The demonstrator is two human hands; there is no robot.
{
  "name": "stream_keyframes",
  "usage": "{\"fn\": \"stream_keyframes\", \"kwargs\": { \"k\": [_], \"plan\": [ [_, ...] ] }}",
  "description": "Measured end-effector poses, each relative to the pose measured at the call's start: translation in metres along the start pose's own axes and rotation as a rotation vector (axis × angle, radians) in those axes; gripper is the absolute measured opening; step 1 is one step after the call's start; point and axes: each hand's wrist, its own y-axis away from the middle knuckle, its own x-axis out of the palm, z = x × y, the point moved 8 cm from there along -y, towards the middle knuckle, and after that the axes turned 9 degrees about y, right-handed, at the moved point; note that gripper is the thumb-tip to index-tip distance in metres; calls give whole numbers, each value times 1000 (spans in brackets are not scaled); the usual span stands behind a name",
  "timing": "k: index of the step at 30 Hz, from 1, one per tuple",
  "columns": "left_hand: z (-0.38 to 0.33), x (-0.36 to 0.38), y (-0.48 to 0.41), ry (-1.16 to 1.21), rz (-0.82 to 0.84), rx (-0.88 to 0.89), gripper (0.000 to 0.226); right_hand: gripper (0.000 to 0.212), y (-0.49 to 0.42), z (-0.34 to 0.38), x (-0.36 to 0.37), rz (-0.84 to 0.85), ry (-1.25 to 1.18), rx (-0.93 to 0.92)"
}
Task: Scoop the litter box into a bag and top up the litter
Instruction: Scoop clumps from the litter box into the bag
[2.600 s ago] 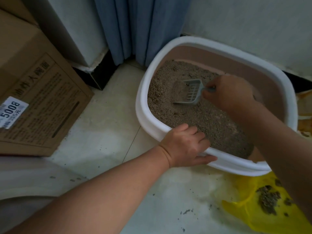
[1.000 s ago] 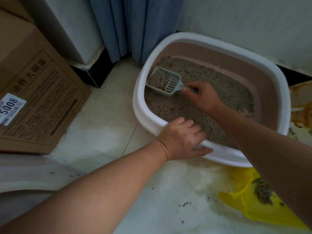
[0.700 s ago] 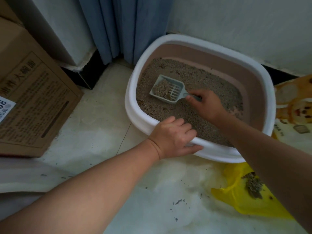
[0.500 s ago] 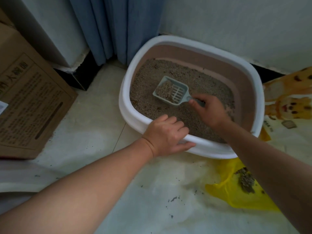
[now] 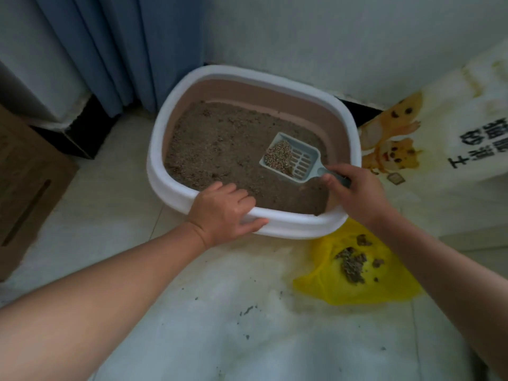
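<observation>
A white-rimmed litter box [image 5: 170, 127] with pink inner walls stands on the floor against the wall, holding brown litter [image 5: 220, 149]. My left hand [image 5: 222, 210] grips the box's near rim. My right hand [image 5: 354, 191] holds the handle of a grey slotted scoop [image 5: 299, 160], raised over the right side of the litter. A clump of litter [image 5: 279, 155] lies in the scoop. A yellow plastic bag [image 5: 324, 281] lies open on the floor just right of the box's near corner, with clumps [image 5: 351, 264] in it.
A large white litter sack [image 5: 453, 166] with cartoon cats stands at the right of the box. A cardboard box [image 5: 24, 182] sits at the left. Blue curtains [image 5: 115, 50] hang behind. Spilled grains [image 5: 247, 309] dot the tiled floor in front.
My right hand has carried the scoop, holding a clump, from the box's left side to its right side. The view has swung right, showing more of the sack and bag. My left hand stays on the rim.
</observation>
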Motion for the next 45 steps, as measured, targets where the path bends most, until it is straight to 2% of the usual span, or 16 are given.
{"fn": "stream_keyframes", "kwargs": {
  "k": [5, 14, 21, 25, 31, 36, 40, 45],
  "plan": [
    [0, 0, -1, 3, 35, 0, 44, 18, 38, -35, -26, -24, -33, 69],
    [-1, 2, -2, 5, 111, -22, 44, 31, 114, -97, -50, -116, -2, 139],
    [-2, 3, -3, -12, 141, -27, 45, 47, 168, -151, -39, 16, 261, 183],
    [-1, 5, -1, -22, 157, -27, 46, 51, 183, -165, -25, 136, 298, 174],
    [-1, 5, -2, -27, 144, -28, 48, 65, 179, -166, -22, 115, 268, 153],
    [-1, 5, -2, -24, 144, -23, 47, 80, 184, -181, -6, 198, 134, 283],
    [-1, 5, -2, -29, 142, -13, 46, 79, 188, -182, -3, 188, 67, 334],
    [-1, 4, -1, -36, 125, -13, 48, 67, 178, -171, -21, 12, -30, 290]
  ]
}}
